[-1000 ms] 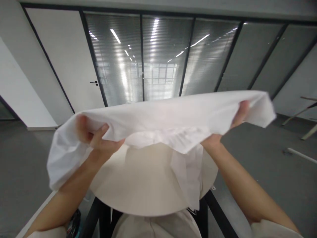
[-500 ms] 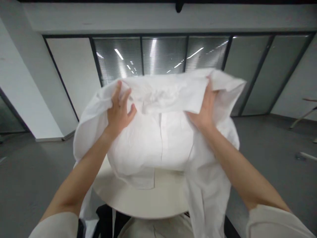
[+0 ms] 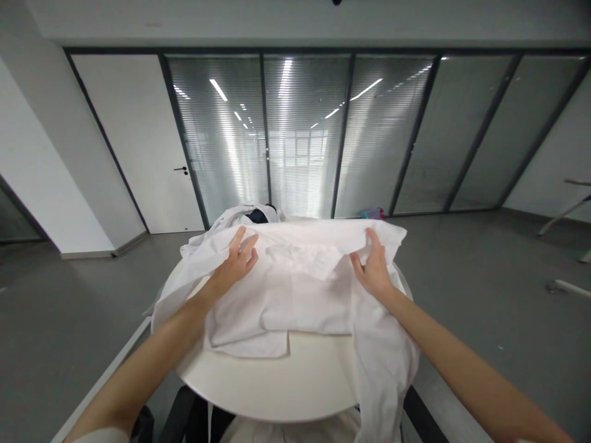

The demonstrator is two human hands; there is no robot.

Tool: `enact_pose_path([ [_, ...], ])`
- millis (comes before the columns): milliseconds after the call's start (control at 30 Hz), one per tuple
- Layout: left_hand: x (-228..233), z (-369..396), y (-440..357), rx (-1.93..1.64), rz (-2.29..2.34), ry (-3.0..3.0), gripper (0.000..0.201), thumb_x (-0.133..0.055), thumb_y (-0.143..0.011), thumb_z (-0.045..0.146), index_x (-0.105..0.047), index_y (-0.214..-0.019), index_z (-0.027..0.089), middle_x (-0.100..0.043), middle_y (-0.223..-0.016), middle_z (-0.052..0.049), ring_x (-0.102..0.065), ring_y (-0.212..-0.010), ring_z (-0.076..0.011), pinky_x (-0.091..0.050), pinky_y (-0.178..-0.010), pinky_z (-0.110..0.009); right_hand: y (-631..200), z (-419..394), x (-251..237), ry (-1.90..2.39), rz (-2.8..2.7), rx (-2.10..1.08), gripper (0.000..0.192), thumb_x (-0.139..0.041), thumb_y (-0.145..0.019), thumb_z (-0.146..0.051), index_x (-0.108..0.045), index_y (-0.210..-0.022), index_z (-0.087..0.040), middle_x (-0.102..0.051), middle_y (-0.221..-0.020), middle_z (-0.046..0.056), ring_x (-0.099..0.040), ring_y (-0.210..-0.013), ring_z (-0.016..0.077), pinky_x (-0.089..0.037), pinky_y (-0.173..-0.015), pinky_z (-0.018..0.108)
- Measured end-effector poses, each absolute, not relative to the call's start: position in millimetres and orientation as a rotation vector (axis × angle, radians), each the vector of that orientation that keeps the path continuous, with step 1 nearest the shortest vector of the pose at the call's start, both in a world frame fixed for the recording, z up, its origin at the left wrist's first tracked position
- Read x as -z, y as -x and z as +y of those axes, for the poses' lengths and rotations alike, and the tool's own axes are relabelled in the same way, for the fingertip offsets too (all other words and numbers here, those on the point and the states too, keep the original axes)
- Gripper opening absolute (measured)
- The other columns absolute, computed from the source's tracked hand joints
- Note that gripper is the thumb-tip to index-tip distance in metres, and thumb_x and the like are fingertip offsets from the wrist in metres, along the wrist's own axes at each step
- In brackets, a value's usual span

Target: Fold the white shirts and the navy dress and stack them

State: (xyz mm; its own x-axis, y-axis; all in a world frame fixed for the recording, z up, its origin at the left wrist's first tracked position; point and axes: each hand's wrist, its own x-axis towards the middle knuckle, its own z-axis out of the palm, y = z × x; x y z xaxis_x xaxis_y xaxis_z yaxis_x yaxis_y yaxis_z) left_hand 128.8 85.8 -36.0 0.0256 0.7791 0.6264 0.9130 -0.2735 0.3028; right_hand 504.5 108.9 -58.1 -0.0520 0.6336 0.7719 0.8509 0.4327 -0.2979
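Note:
A white long-sleeved shirt point(image 3: 309, 307) lies across a round, pale table point(image 3: 277, 387), its upper part rumpled in the middle. One sleeve hangs over the near right edge of the tabletop, and fabric spreads out at the left. My left hand point(image 3: 236, 264) rests on the upper left of the shirt, fingers spread and thumb apart. Over at the upper right, my right hand point(image 3: 373, 267) touches the cloth near its corner, with thumb and forefinger stretched apart. Its other fingers are partly hidden.
Behind the shirt, more white cloth with a dark item point(image 3: 257, 216) sits at the table's far left. Dark chair armrests point(image 3: 178, 415) flank me. A small colourful object point(image 3: 373, 213) is on the floor by the glass partition point(image 3: 300, 141). Furniture legs point(image 3: 572, 289) stand far right.
The shirt, held up in front of me before, has come down onto the table. Both hands have lowered with it, and the door and far floor behind now show.

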Motion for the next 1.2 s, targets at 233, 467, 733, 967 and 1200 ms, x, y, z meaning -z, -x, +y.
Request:
enact_pose_path([
  [233,32,59,-135,1.179,-1.464,1.858,0.033,-0.060,-0.087,0.037,-0.067,-0.112,0.017,-0.055,-0.137,-0.020,-0.062,-0.119,-0.0341,-0.055,-0.091,-0.041,-524,74,57,1.226,-1.684,0.401,0.078,-0.041,-0.089,-0.047,-0.020,-0.151,-0.004,-0.044,-0.143,0.030,-0.039,-0.138,0.0430,-0.032,-0.112,0.061],
  [467,-10,73,-143,1.204,-1.489,1.953,0.033,-0.059,-0.088,0.039,-0.062,-0.114,0.019,-0.063,-0.122,-0.015,-0.059,-0.121,-0.0339,-0.047,-0.101,-0.046,-520,83,22,1.373,-1.465,0.520,0.052,-0.039,-0.090,-0.049,-0.061,-0.123,-0.017,-0.057,-0.123,0.022,-0.046,-0.127,0.0432,-0.031,-0.109,0.061],
  [733,0,193,-172,1.161,-1.913,2.139,0.058,-0.062,-0.084,0.014,-0.047,-0.140,0.013,-0.051,-0.139,-0.021,-0.061,-0.119,-0.0306,-0.050,-0.096,-0.039,-483,198,-4,2.031,-1.924,-0.039,0.061,-0.048,-0.093,-0.052,-0.056,-0.133,-0.007,-0.065,-0.123,0.025,-0.061,-0.113,0.0324,-0.045,-0.096,0.042],
  [967,38,162,-175,0.559,-1.543,2.572,0.042,-0.056,-0.094,0.026,-0.055,-0.135,0.023,-0.042,-0.153,-0.013,-0.056,-0.127,-0.0294,-0.047,-0.105,-0.044,-494,186,32,1.784,-2.304,-0.137,0.059,-0.056,-0.092,-0.051,-0.051,-0.140,-0.017,-0.059,-0.138,0.017,-0.053,-0.129,0.0267,-0.037,-0.109,0.040],
  [1200,46,39,-78,0.419,-1.793,2.277,0.037,-0.055,-0.090,0.042,-0.063,-0.121,0.024,-0.060,-0.123,-0.012,-0.064,-0.108,-0.0300,-0.053,-0.091,-0.041,-548,81,40,1.728,-2.346,0.028,0.036,-0.053,-0.093,-0.048,-0.065,-0.114,-0.021,-0.066,-0.111,0.011,-0.065,-0.101,0.0271,-0.047,-0.089,0.039],
])
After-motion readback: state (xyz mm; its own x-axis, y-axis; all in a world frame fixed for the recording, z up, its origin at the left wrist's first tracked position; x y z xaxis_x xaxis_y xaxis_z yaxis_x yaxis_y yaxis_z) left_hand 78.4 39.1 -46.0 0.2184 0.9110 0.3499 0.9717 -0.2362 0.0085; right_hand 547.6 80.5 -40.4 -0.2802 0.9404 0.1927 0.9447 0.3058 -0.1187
